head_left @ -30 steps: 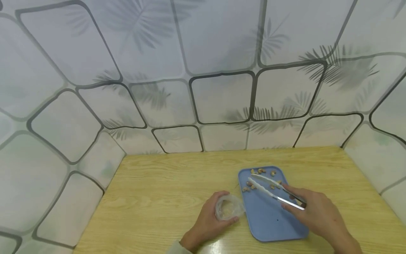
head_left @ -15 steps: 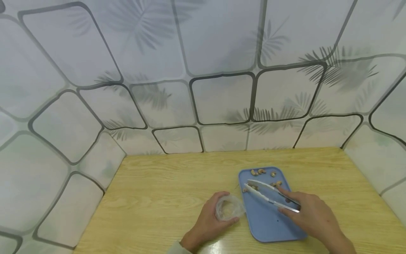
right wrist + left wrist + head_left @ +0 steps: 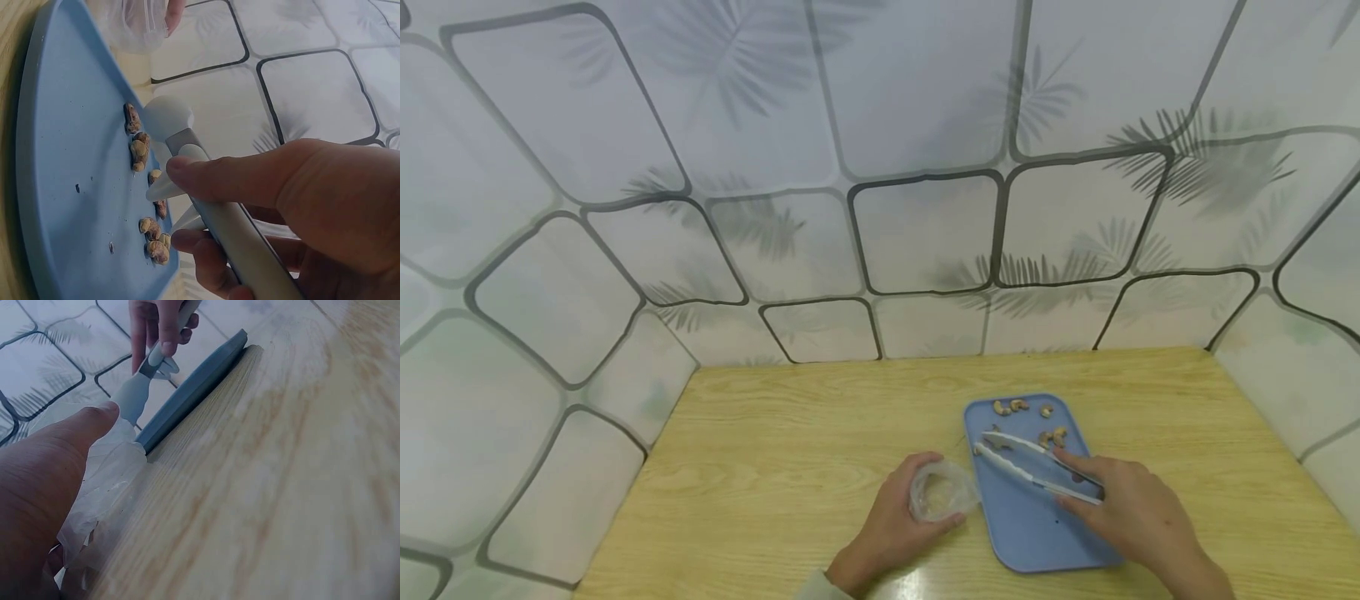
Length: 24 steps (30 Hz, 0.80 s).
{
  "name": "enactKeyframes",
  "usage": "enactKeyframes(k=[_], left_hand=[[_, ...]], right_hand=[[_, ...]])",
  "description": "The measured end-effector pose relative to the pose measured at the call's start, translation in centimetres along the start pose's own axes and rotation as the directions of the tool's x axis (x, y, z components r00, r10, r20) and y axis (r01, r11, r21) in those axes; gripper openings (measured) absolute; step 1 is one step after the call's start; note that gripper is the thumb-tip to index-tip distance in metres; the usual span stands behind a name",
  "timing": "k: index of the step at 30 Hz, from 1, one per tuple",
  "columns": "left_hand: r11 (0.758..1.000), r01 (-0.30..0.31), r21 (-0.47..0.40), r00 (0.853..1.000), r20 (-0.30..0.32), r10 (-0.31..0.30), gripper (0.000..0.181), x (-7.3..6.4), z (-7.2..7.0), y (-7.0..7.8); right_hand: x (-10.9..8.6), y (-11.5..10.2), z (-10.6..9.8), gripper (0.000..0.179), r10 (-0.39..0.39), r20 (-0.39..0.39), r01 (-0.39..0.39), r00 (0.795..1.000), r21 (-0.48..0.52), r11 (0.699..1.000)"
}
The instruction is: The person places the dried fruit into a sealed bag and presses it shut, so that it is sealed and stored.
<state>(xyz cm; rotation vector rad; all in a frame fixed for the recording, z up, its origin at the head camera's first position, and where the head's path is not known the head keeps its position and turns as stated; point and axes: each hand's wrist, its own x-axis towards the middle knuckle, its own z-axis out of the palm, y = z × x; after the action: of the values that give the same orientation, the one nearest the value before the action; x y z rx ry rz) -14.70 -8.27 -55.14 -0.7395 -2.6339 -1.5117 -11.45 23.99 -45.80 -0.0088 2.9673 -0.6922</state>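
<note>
My left hand point(image 3: 891, 521) curls round a clear plastic bag point(image 3: 946, 493), its round mouth facing up, beside the tray's left edge. My right hand point(image 3: 1138, 512) grips a pair of metal tongs point(image 3: 1017, 470) with white tips. The tong arms stand apart, their tips low over the left part of the blue tray point(image 3: 1030, 537). Several brown-skinned cashews point(image 3: 1018, 406) lie on the tray's far half. In the right wrist view, one white tong tip point(image 3: 169, 115) is right beside a cashew point(image 3: 140, 150), and part of the nuts is hidden behind the tongs.
The tray lies on a pale wood-grain table point(image 3: 790, 442). A patterned wall point(image 3: 925, 233) rises behind the table's far edge, with side walls at left and right. Small dark crumbs point(image 3: 78, 188) dot the tray.
The tongs and my right hand have come nearer and slightly left, from the tray's far end to the nuts near its left edge. My left hand and the bag have stayed still.
</note>
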Motion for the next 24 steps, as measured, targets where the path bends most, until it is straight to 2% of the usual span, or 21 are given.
enactKeyframes(k=[8, 24], left_hand=[[1.0, -0.002, 0.001, 1.0, -0.003, 0.002, 0.075, -0.06, -0.01, 0.07], [1.0, 0.002, 0.01, 1.0, 0.0, -0.002, 0.075, -0.02, 0.06, 0.01]], right_hand=[[0.08, 0.07, 0.19, 0.067, 0.007, 0.019, -0.007, 1.0, -0.017, 1.0], [0.07, 0.05, 0.48, 0.067, 0.012, 0.007, -0.012, 1.0, -0.032, 0.999]])
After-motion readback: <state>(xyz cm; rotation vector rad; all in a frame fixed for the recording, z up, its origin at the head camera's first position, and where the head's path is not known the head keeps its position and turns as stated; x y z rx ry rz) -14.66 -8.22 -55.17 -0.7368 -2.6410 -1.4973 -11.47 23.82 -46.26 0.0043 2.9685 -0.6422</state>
